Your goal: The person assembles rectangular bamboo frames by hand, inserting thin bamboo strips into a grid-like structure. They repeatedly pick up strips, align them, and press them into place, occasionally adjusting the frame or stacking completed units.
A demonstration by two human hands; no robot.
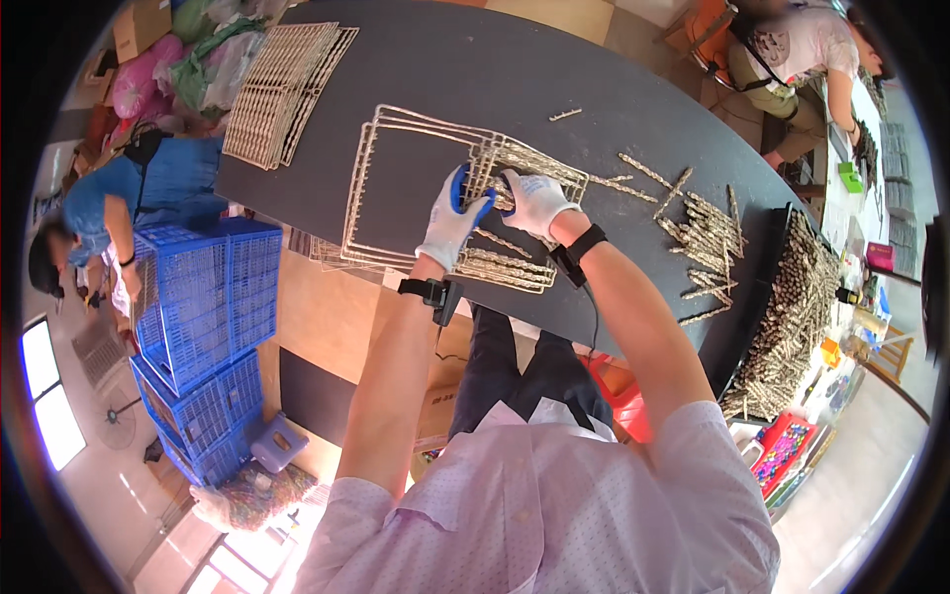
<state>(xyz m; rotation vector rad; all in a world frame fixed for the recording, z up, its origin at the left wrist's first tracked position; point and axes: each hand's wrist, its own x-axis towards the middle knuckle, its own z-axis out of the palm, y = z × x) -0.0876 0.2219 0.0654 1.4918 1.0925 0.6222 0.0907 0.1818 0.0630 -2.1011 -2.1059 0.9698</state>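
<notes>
A rectangular wire frame (348, 188) lies on the dark table, seemingly doubled or stacked, its left part open and its right part filled with twisted tan rods (505, 269). Over that right part, my left hand (453, 220), in a white glove with blue fingertips, has its fingers curled around twisted rods. Close beside it, my right hand (537, 203), gloved alike, bends its fingers over the same rods. The gloves partly hide what is between the fingers. Several loose twisted rods (705, 233) are scattered to the right of the frame.
Finished-looking rod panels (287, 94) are stacked at the table's far left. A black tray (757, 332) heaped with rods stands at the right edge. Blue crates (208, 297) are piled left, near a bending person (99, 208). Another person (802, 59) sits far right.
</notes>
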